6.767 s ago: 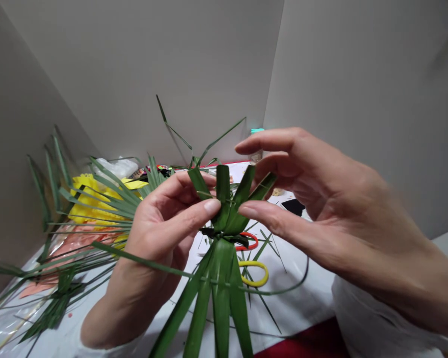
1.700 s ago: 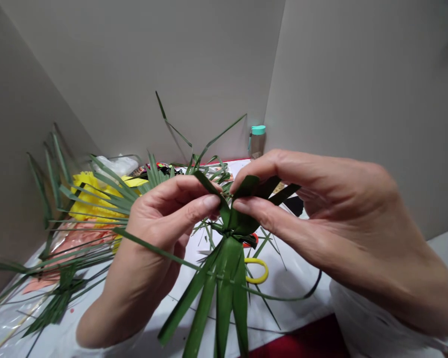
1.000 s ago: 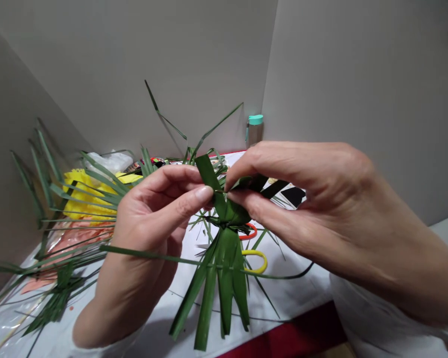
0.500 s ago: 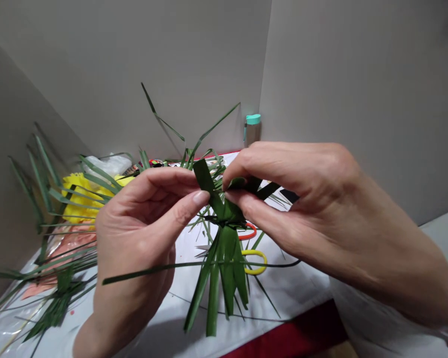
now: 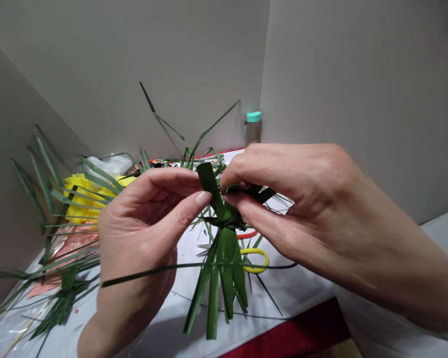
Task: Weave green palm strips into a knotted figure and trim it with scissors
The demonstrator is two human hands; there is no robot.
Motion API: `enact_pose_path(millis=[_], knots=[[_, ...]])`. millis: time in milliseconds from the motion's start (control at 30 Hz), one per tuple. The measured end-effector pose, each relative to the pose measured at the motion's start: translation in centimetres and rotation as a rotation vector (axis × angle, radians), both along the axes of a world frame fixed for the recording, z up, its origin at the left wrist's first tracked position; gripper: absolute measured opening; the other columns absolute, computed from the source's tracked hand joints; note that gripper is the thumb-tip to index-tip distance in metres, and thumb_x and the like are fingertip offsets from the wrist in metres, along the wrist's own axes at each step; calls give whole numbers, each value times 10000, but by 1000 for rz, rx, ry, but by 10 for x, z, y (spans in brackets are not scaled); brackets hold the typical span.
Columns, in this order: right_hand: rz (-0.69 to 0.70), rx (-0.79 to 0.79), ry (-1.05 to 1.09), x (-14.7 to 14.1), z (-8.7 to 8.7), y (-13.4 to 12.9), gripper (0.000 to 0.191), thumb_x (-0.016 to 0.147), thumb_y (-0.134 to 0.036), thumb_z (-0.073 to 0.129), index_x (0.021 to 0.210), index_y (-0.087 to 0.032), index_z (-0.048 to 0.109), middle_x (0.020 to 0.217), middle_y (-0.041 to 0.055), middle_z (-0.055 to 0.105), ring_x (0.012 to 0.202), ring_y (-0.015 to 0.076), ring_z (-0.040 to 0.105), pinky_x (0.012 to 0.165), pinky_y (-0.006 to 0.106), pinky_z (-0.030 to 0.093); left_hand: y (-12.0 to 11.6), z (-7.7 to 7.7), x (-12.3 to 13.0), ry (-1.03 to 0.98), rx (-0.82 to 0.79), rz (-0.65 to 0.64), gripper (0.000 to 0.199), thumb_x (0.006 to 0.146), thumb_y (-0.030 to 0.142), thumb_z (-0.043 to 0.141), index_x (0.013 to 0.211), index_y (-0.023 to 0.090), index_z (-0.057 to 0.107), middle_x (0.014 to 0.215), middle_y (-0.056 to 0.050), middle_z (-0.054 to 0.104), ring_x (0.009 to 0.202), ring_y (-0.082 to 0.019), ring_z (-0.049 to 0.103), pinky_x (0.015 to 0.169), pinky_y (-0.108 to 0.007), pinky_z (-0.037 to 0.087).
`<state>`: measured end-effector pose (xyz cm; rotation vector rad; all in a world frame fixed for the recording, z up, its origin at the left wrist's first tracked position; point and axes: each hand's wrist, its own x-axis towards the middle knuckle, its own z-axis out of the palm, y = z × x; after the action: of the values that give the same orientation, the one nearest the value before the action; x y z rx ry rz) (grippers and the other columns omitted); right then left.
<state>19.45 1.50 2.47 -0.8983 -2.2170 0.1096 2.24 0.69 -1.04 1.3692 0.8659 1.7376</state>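
Observation:
Between my two hands hangs a bundle of green leaf strips, tied at its middle, with its cut ends fanning downward. My left hand is closed, its thumb and fingers pinching a flat strip that stands up from the tie. My right hand pinches folded strips on the upper right of the same bundle; part of them is hidden behind its fingers. One thin strip crosses in front of the bundle. Behind it lie scissors with a yellow and a red handle loop, partly covered.
A white cloth covers the table, with a dark red band in front. On the left lie another tied leaf bundle, loose strips and yellow material. A teal-lidded bottle stands by the grey walls.
The strip at my left fingertips stands slightly more upright and a little farther right. My right fingers have shifted slightly left; both hands keep their pinch.

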Motion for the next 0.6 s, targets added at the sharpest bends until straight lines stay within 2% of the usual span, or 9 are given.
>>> enact_pose_path(millis=[100,200,433,600], knots=[[-4,-6,10,0,0,0,171,896,-84,565,843,-198,681,772,-18,649,667,145,571,597,315,395,-2,1,0,21,-17,17,208,747,61,796,852,240,773,861,46,753,824,-124,686,787,-196,579],[22,-31,39,1,0,0,169,907,-78,566,893,-201,681,803,-30,669,689,141,597,587,308,409,-3,3,-1,26,-76,-4,186,758,91,794,837,258,773,872,53,754,845,-140,689,806,-218,579],[97,-91,55,5,4,7,145,887,-108,638,976,-213,681,835,-46,700,665,128,604,570,290,433,1,7,-7,-32,-296,-137,140,748,137,796,840,233,753,896,12,746,868,-168,679,801,-229,566],[150,-168,58,4,6,11,99,894,-153,649,960,-215,690,838,-44,706,689,126,621,592,280,455,4,8,-10,-67,-357,-276,81,807,113,741,801,193,727,874,-6,711,840,-144,655,770,-205,555]])
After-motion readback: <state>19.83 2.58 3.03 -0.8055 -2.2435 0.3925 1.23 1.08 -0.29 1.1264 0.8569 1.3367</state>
